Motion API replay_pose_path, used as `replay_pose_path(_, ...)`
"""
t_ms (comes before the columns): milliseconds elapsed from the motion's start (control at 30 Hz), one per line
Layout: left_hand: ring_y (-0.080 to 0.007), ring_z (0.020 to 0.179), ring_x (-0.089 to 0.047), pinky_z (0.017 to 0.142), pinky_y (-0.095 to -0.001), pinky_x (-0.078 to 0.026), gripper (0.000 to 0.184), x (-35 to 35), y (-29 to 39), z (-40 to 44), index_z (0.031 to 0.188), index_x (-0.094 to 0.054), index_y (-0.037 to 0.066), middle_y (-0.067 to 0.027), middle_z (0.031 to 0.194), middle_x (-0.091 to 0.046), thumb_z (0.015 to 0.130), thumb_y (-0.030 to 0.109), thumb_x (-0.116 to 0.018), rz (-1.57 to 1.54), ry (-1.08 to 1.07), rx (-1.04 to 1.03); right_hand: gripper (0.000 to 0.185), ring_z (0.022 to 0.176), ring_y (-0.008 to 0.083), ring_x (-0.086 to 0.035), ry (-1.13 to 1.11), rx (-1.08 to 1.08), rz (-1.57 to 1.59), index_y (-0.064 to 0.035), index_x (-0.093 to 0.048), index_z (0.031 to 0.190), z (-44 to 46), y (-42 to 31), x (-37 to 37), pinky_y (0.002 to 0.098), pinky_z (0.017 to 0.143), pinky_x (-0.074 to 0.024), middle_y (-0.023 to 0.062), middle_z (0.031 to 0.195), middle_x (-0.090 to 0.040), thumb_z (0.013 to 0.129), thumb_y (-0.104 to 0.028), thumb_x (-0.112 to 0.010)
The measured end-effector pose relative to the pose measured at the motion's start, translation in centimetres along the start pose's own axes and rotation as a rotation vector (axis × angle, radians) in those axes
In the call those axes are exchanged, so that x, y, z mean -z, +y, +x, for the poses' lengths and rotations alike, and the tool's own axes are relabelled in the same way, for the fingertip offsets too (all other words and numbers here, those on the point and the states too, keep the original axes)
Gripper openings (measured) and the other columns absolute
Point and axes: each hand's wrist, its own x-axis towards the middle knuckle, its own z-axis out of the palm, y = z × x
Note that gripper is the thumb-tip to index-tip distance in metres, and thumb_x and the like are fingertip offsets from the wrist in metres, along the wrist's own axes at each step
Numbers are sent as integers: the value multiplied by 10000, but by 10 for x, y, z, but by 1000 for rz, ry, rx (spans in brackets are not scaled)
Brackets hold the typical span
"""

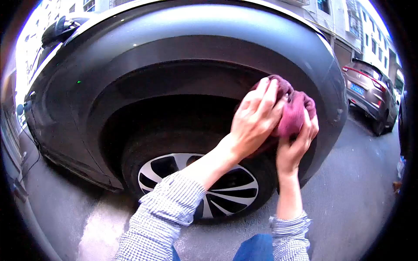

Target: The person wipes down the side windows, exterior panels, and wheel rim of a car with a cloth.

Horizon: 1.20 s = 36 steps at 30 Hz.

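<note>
A bunched maroon cloth [292, 116] lies against the dark wheel-arch trim [209, 48] of a grey car, toward the right end of the arch. With its fingers bent over the cloth's left part, my left hand [257, 114] presses it to the trim. My right hand [297, 145] grips the cloth's lower right part, thumb and fingers around it. Under the arch sits the wheel [226, 198], a black tyre with a silver and black rim. My left forearm crosses in front of part of it.
A side mirror [58, 31] sticks out at the upper left. Another parked car [368, 87] with a blue plate stands at the right, near buildings. Grey pavement [339, 209] runs below, with a pale patch [104, 230] at the lower left.
</note>
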Motion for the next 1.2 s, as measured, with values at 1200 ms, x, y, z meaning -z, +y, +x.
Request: replay_pose_path(1200, -348, 1100, -536, 977, -456, -367, 429, 274, -238, -315, 1118, -567, 1, -185, 1155, -585, 755, 203, -674, 451, 631, 738, 565, 1335, 378, -309, -334, 826, 305, -73, -469, 1278, -119, -393, -269, 503, 1108, -140, 176, 1320, -453, 763, -296, -536)
